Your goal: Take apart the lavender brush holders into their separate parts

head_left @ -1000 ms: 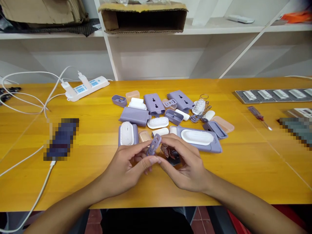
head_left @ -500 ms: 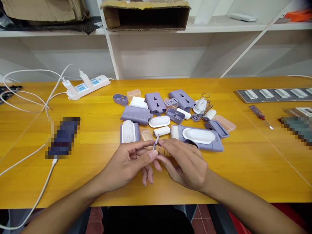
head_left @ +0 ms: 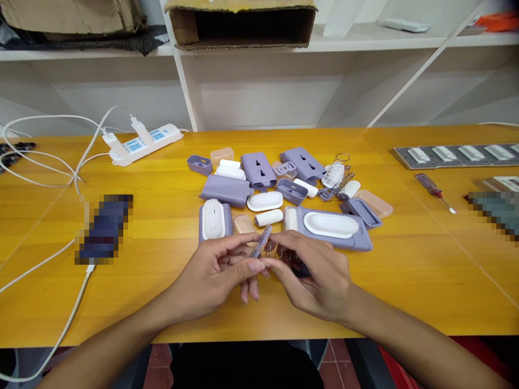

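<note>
Lilac plate (head_left: pixel 261 243) is leaning above the table (head_left: pixel 251 324), long axis tilting up and rightward; left hand (head_left: pixel 213 273) is pinching it. Right hand (head_left: pixel 320 275) is grasping a wire coil (head_left: pixel 269 249), just right of the plate.

parts (head_left: pixel 265 201) — right of power strip (head_left: pixel 146 144)

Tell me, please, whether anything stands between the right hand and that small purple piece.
Yes: coiled wire shows in the gap between the small purple piece, held by the left hand, and the curled right hand. A dark item under the right hand is too hidden to identify.
</note>
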### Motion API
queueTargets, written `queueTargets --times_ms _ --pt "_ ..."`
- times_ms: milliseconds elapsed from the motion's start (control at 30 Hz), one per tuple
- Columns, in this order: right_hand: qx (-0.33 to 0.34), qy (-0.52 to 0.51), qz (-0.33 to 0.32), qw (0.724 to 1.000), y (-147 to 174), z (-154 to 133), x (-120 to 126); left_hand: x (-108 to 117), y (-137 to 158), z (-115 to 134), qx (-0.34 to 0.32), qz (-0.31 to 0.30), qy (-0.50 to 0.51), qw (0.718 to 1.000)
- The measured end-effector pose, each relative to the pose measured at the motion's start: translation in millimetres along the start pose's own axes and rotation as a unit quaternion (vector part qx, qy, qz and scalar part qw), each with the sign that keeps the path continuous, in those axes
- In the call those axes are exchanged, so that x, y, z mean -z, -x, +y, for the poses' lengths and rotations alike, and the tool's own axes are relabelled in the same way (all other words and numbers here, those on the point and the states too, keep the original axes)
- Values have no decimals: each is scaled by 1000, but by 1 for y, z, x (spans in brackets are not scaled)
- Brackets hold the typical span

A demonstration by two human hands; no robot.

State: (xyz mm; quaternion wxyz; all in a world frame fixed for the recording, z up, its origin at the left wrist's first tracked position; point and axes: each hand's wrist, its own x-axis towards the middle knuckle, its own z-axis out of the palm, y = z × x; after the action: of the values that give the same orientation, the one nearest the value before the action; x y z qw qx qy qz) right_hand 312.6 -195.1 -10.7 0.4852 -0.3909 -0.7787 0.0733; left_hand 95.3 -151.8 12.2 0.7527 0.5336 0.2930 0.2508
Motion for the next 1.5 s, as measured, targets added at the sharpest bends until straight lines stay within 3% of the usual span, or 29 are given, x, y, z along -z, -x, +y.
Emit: queueTargets --times_ms 300,533,733,833,967,1033,1133,1300,1500 --pt "-105 -72 -12 992 2 -1 4 -3 0 1 -1 30 -22 999" --pt "-177 -251 -31 951 -2 -1 -1 -5 -1 1 -21 62 -45 997" --pt "-208 -310 -43 927 -9 -4 0 -3 1 -5 -91 94 -127 983" --pt "-243 -321 -63 913 -9 -3 5 1 2 -8 -148 98 -239 955" --pt "-279 -353 -85 889 -7 1 11 6 3 -7 -258 85 -364 891" --pt "-285 -375 -103 876 -8 2 12 7 4 -6 -283 82 -381 876" --pt "-286 -395 -135 862 -10 3 13 9 6 -3 -256 59 -397 879" --pt "-296 -374 -189 858 -12 2 13 10 10 2 -237 -51 -456 856" --pt "-306 -358 -197 860 -12 1 13 7 11 5 -263 -49 -424 865"
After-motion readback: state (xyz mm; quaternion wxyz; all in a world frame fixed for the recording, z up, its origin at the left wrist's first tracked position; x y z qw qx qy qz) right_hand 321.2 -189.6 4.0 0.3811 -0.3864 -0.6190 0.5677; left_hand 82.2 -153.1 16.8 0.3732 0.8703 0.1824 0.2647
